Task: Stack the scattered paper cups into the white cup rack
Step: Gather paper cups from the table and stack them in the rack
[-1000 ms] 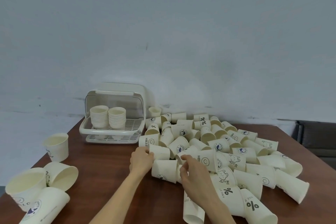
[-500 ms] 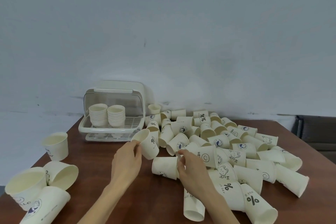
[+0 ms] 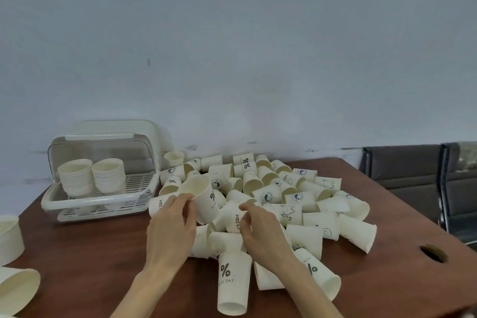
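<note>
At your far left, the rack point(image 3: 103, 201) sits on the table point(image 3: 90, 253) with its lid raised and 2 stacks point(image 3: 93, 178) of cups inside. Your left hand point(image 3: 171, 227) pinches a cup point(image 3: 202, 197) by its rim between thumb and fingers, tilted, mouth up and toward the rack, lifted above the pile point(image 3: 284, 201). Your right hand point(image 3: 260, 230), just beside it, curls its fingers on a "HELLO" cup point(image 3: 233, 219) lying in the pile. Chairs point(image 3: 423, 175) stand at the far right.
</note>
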`<state>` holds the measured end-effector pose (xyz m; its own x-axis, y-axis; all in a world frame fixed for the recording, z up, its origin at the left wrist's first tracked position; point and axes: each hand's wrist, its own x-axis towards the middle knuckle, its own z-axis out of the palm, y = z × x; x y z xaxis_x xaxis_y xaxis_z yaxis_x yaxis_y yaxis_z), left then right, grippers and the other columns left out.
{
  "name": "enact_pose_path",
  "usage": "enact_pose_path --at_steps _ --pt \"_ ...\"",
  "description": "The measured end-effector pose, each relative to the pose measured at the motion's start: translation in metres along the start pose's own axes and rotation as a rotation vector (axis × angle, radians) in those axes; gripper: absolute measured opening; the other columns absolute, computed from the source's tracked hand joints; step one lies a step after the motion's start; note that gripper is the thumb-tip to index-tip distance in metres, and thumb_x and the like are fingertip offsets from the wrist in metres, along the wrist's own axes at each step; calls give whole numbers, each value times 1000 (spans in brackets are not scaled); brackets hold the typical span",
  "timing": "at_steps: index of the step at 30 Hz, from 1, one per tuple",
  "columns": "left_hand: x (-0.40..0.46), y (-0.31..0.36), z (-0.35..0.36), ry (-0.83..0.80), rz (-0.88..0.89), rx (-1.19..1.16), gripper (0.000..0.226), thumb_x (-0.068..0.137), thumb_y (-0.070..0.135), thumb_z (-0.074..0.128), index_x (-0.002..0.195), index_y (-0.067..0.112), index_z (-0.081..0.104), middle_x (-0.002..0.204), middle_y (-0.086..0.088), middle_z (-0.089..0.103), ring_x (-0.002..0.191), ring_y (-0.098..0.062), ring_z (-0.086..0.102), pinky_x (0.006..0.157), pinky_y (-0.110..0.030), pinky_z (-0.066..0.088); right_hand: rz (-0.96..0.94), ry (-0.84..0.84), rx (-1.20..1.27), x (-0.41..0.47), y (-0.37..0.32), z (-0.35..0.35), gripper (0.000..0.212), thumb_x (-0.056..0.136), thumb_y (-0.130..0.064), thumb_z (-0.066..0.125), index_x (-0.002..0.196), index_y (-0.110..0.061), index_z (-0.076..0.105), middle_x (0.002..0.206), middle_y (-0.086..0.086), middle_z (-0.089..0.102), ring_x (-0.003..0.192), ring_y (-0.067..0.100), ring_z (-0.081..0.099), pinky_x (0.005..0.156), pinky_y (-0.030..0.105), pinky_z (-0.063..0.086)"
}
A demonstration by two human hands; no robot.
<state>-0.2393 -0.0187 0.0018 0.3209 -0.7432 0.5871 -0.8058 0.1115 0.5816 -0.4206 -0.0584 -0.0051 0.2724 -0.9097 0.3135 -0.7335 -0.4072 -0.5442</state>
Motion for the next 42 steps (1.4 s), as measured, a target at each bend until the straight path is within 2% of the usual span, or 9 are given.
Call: enact_pose_path --at_steps 7,15,19,25,28,30,36,40,42 --pt "6 19 17 8 -7 -62 18 92 18 57 108 18 66 91 8 62 75 -12 55 64 -30 42 43 32 9 4 28 -28 37 98 -18 41 135 -20 48 119 -3 60 115 11 51 100 30 41" --pt "25 66 54 0 59 -125 16 93 16 56 106 16 67 91 6 63 75 -12 57 66 -25 35 144 90 -59 27 79 -51 35 96 -15 43 129 -16 55 116 1 64 109 16 57 90 26 45" --pt "39 86 78 -36 103 -147 18 95 19 53 107 16 66 87 5 61 75 -17 58 67 -35 47 228 112 -108 49 111 -73 32 95 -12 42 123 -13 57 105 5 67 98 19 59 76 27 43" --pt "56 112 115 -63 188 -128 17 95 20 52 105 16 65 86 3 62 70 -22 61 64 -41 51 410 207 -191 94 172 -100 32 93 -8 42 117 -8 63 112 10 68 107 28 59 86 34 46" --pt "63 124 132 -92 200 -134 17 95 21 52 105 16 65 86 4 60 73 -22 60 65 -41 51 568 213 -227 114 205 -113 22 88 -8 44 97 -5 64 102 16 66 94 35 59 79 35 46" --pt "65 130 142 -98 208 -120 16 95 21 52 104 16 65 88 3 62 77 -22 59 66 -40 50 656 218 -264 124 223 -120 12 85 -8 44 85 -6 55 101 16 64 91 35 59 82 38 49" --pt "67 133 159 -117 196 -117 16 97 23 50 103 19 65 87 6 62 81 -21 56 83 -40 44 866 120 -351 151 264 -117 27 89 -12 42 113 -12 56 126 12 53 121 33 43 102 45 29" --pt "66 128 163 -118 211 -141 14 95 23 52 100 21 65 81 9 58 70 -14 55 64 -37 50 957 93 -309 165 276 -110 30 90 -15 46 118 -15 56 131 11 51 125 32 39 105 45 25" --pt "66 125 165 -120 211 -142 14 95 23 51 101 21 65 81 10 58 67 -12 54 62 -36 49 985 118 -288 168 281 -107 29 89 -15 48 117 -15 56 130 11 52 125 32 41 105 45 26"
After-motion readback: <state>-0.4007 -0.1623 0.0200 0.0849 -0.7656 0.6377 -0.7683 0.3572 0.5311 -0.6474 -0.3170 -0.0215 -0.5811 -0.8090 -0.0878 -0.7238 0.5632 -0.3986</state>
